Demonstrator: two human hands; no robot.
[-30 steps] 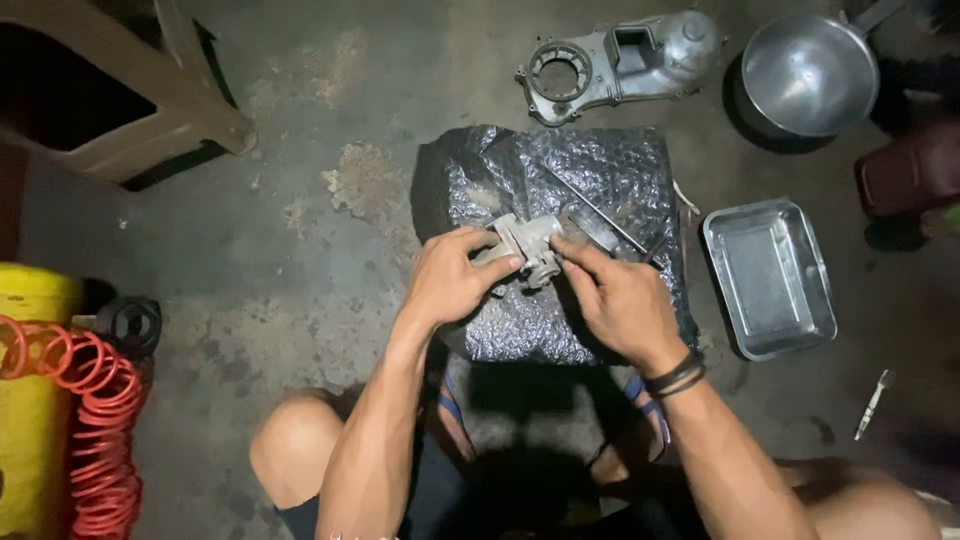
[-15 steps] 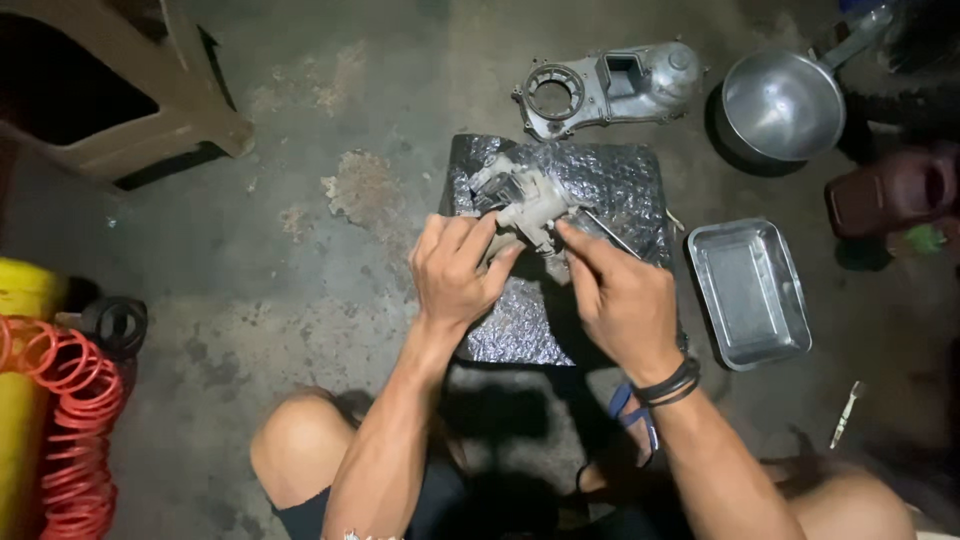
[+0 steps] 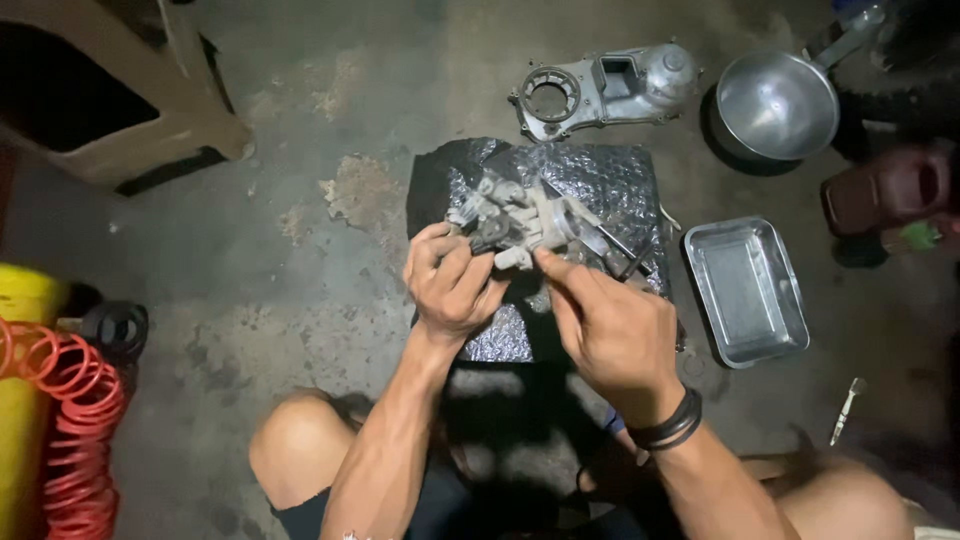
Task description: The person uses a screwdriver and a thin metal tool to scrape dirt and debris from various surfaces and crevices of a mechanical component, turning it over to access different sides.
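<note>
Over the black mat [image 3: 600, 180] on the floor, the left hand [image 3: 452, 285] now holds the grey carburetor [image 3: 515, 218] lifted higher and turned compared with a second ago, its grip clenched around it. The right hand [image 3: 605, 325] has slid to the part's lower edge, fingertips pinching a small fitting there, beside the metal tray [image 3: 745, 290].

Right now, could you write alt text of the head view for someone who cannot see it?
A person crouched on a concrete floor holds a small grey metal engine part in the left hand and right hand above a black plastic sheet. Nearby lie a metal tray, a round metal pan and a grey engine cover.
</note>
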